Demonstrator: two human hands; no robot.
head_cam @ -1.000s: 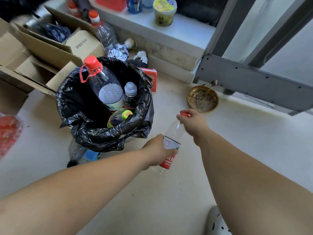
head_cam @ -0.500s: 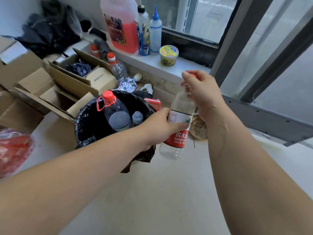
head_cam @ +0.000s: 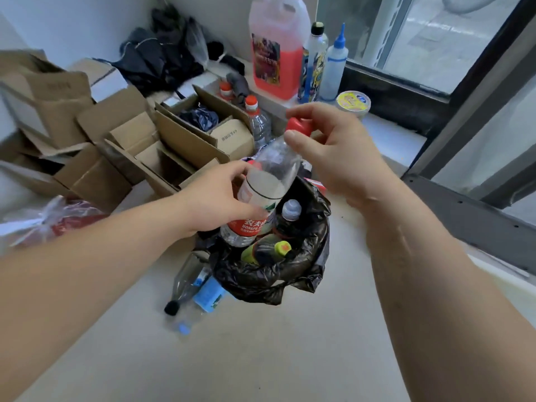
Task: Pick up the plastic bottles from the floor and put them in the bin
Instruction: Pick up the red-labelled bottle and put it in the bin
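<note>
- The bin (head_cam: 293,282), lined with a black bag, already holds several bottles: a grey-capped one (head_cam: 291,209) and a green one with a yellow cap (head_cam: 268,250) show near the top, so part of the job looks done.
- A clear bottle with a red label (head_cam: 262,195) is held tilted right over the bin's mouth. The left hand (head_cam: 216,203) is wrapped round its body, and the right hand (head_cam: 330,150) pinches the red cap (head_cam: 298,126) between thumb and fingers.
- It is not yet dropped in; letting go looks like the step in hand.
- Still on the floor, just beside the bin on its near left, lie a clear bottle with a black cap (head_cam: 184,281) and another with a blue label (head_cam: 203,304).
- Another red-capped bottle (head_cam: 258,123) stands behind the bin by the cardboard boxes (head_cam: 185,134); whether it counts I cannot say.
- The bin looks fairly full, so the bottles inside may crowd the newcomer.
- A red jug (head_cam: 275,50) and spray bottles sit on the window sill (head_cam: 385,132), clear of the work.
</note>
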